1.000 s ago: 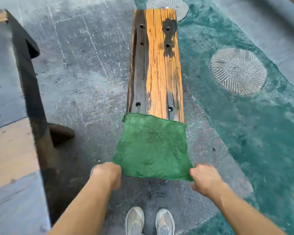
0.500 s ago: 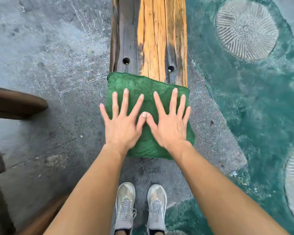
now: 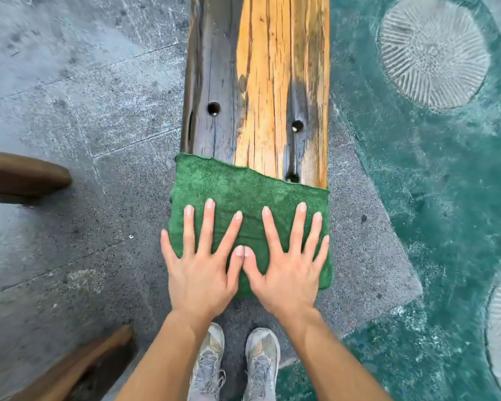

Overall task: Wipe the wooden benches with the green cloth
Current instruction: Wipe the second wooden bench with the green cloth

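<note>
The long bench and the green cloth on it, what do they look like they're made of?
The long orange-and-dark wooden bench looks like solid weathered timber, unpolished: visible grain, lengthwise cracks, blackened patches and round bored holes. The green rectangular cloth looks like soft napped fabric, probably microfibre or terry, judging by its fuzzy matte pile.

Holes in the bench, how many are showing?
3: one hole in the dark left strip of the bench, one right of it, one by the green cloth. Cloth may hide others.

Wooden bench [image 3: 272, 68] ran off the top edge; green cloth [image 3: 243, 186] hid its near end. Left hand [image 3: 203, 273] and right hand [image 3: 287, 273] covered the cloth's near part.
</note>
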The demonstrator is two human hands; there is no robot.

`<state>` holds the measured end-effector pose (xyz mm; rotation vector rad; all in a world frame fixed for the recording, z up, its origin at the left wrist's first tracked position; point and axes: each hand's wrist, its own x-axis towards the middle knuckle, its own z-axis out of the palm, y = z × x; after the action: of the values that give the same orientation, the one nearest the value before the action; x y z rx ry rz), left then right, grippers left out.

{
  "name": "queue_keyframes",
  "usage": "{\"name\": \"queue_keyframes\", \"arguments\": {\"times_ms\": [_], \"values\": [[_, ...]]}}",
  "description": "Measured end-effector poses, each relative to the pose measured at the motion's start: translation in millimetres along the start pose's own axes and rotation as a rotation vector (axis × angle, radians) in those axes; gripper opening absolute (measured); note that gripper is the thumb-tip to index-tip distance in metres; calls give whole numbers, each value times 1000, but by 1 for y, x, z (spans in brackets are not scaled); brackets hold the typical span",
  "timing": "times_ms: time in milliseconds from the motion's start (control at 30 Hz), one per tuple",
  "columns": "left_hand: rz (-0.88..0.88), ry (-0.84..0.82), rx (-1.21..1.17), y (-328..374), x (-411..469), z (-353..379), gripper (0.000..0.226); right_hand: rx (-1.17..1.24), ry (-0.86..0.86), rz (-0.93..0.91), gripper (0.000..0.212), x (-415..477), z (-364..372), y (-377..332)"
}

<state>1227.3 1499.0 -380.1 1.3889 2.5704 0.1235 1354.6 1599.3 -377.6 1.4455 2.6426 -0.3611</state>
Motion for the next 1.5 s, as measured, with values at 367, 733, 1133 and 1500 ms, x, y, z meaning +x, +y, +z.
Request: {"name": "queue_keyframes", "arguments": {"times_ms": [367, 733, 1133, 1500], "values": [[-118, 6, 5, 10, 57, -6, 64, 24, 38, 25, 78, 62, -11, -6], [-108, -20, 5, 13, 129, -22, 63, 34, 69, 19, 76, 129, -24, -7], [-151, -24, -34, 18, 206, -31, 63, 48, 2, -6, 75, 212, -45, -7], [-139, -6, -48, 13, 291, -42, 62, 46, -29, 29, 74, 294, -64, -18]]}}
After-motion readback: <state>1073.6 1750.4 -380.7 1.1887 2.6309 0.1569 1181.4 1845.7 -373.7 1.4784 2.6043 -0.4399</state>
